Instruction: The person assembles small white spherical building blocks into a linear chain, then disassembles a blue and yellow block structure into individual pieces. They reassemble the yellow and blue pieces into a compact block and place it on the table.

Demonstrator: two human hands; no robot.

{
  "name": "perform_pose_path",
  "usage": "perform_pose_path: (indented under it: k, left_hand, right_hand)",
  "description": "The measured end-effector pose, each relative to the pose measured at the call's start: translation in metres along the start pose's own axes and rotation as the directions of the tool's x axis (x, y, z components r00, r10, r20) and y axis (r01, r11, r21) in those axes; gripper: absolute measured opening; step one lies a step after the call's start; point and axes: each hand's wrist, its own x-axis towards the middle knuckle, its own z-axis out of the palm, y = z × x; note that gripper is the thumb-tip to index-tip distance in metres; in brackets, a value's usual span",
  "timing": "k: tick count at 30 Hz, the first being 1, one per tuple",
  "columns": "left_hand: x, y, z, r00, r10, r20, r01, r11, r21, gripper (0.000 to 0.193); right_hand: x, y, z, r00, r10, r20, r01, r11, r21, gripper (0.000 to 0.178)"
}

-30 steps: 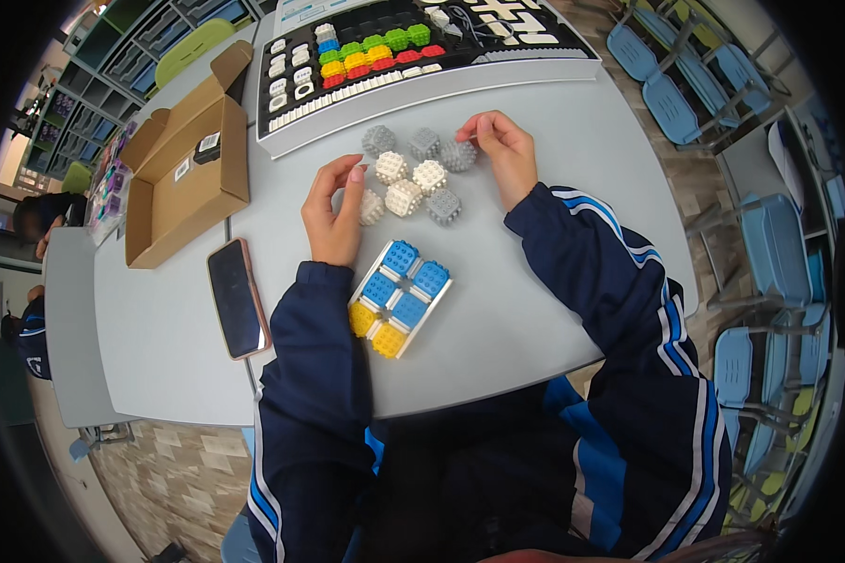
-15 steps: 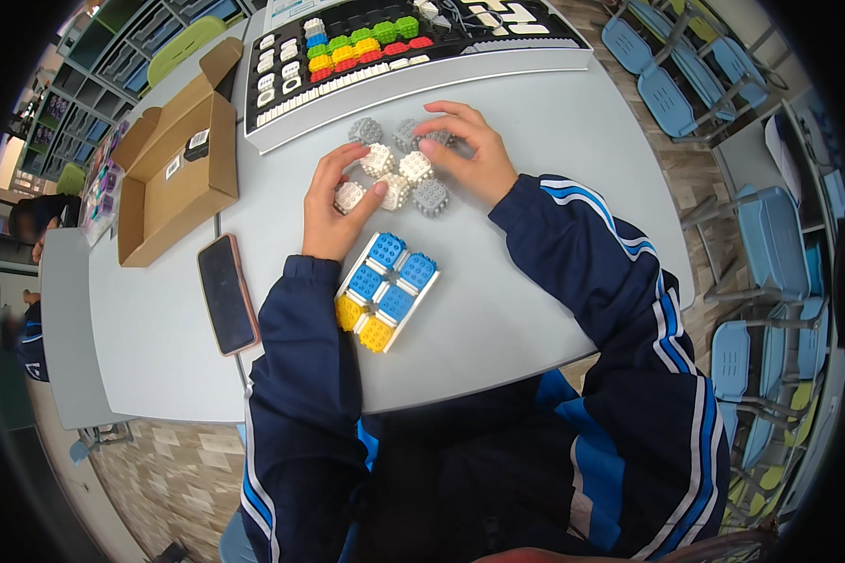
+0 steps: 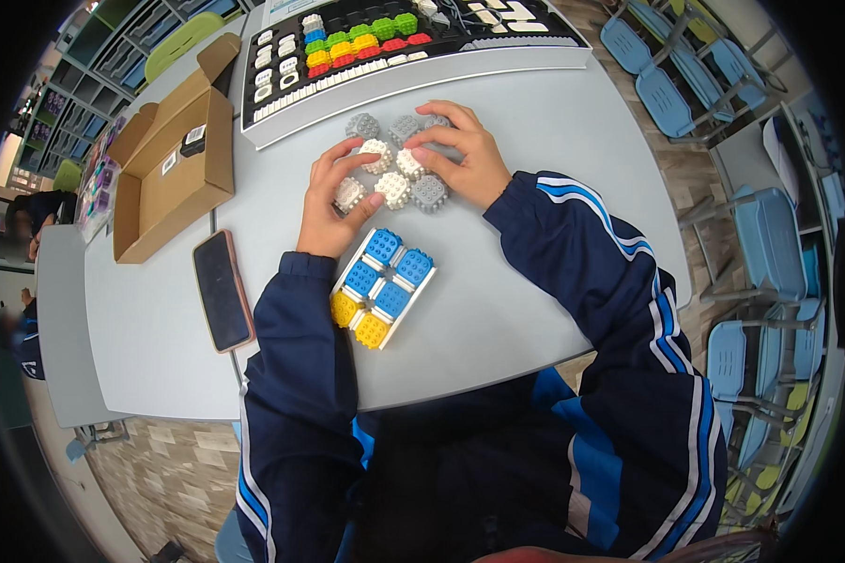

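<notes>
In the head view, the right hand (image 3: 468,158) has come in from the outer edge of the cluster, where it was a second ago, to reach over its middle, and the left hand (image 3: 327,211) has opened wider around the near-left side. The four white studded plastic cubes (image 3: 392,190) and the four grey studded plastic cubes (image 3: 429,192) sit bunched on the pale grey table (image 3: 498,319) between the two hands. The left hand's thumb and fingers are spread, with one white cube in the gap between them. On the right, the thumb tip is at another white cube and the fingers arch over the grey ones behind (I cannot tell whether it pinches anything).

Just nearer the person lies a flat block of four blue and two yellow studded cubes joined by white strips (image 3: 388,297). A dark-screened phone in a pink case (image 3: 223,291) lies to its left, near an open brown cardboard box (image 3: 205,178); a white-walled tray of coloured parts (image 3: 441,82) stands beyond the cluster.
</notes>
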Motion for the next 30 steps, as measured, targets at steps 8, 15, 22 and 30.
perform_pose_path:
  k: [8,15,22,30]
  left_hand:
    - [0.0,0.006,0.003,0.984,-0.071,-0.163,0.064,0.997,-0.045,0.059]
    - [0.005,0.011,0.0,0.982,0.181,0.047,-0.183,0.887,0.423,0.074]
    - [0.02,-0.007,-0.012,0.99,0.129,0.061,-0.139,0.782,0.608,0.068]
    - [0.021,-0.008,-0.003,0.993,0.109,-0.036,-0.058,0.749,0.66,0.06]
  right_hand:
    - [0.002,-0.009,-0.008,0.997,-0.08,0.003,0.08,0.997,0.009,0.053]
    - [-0.008,-0.026,-0.014,0.912,-0.168,0.374,0.31,0.879,-0.361,0.087]
    - [-0.004,-0.017,-0.011,0.915,-0.132,0.381,0.295,0.863,-0.41,0.096]
    - [0.008,0.003,-0.007,0.934,-0.168,0.316,0.297,0.855,-0.425,0.093]
